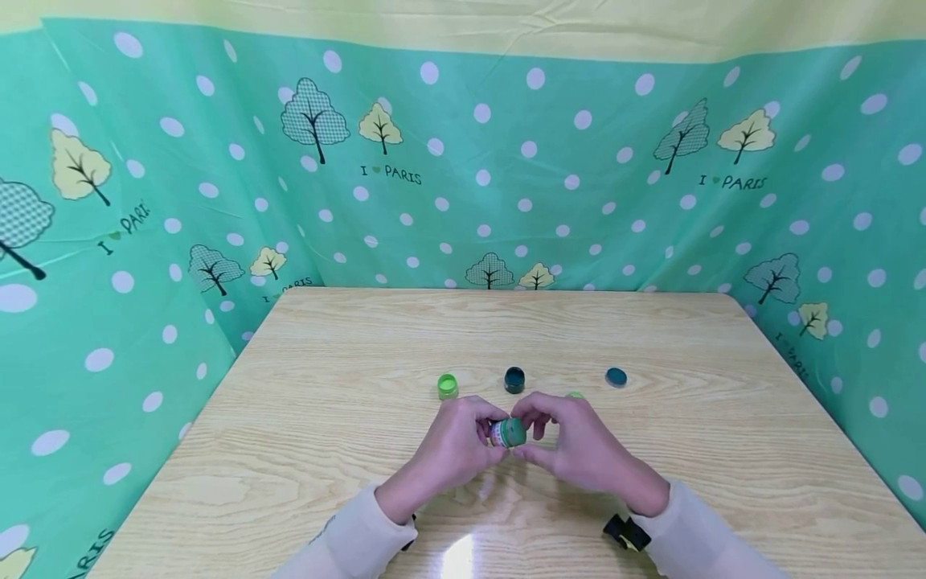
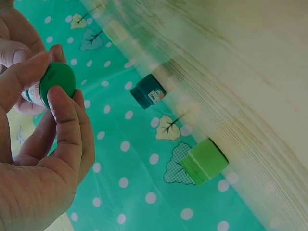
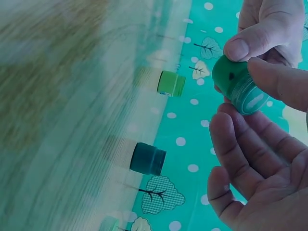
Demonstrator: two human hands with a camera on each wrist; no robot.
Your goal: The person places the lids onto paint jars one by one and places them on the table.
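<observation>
Wood-grained table beneath cylindrical jar

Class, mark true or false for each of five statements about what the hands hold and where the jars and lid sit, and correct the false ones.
1. The left hand holds a green jar. True.
2. The right hand lies flat on the table. False: the right hand has its thumb and fingers at the green jar.
3. The dark teal jar stands open on the table. True.
4. In the head view, the lime jar stands right of the dark teal jar. False: the lime jar stands to its left.
5. A dark teal lid lies on the table. True.
</observation>
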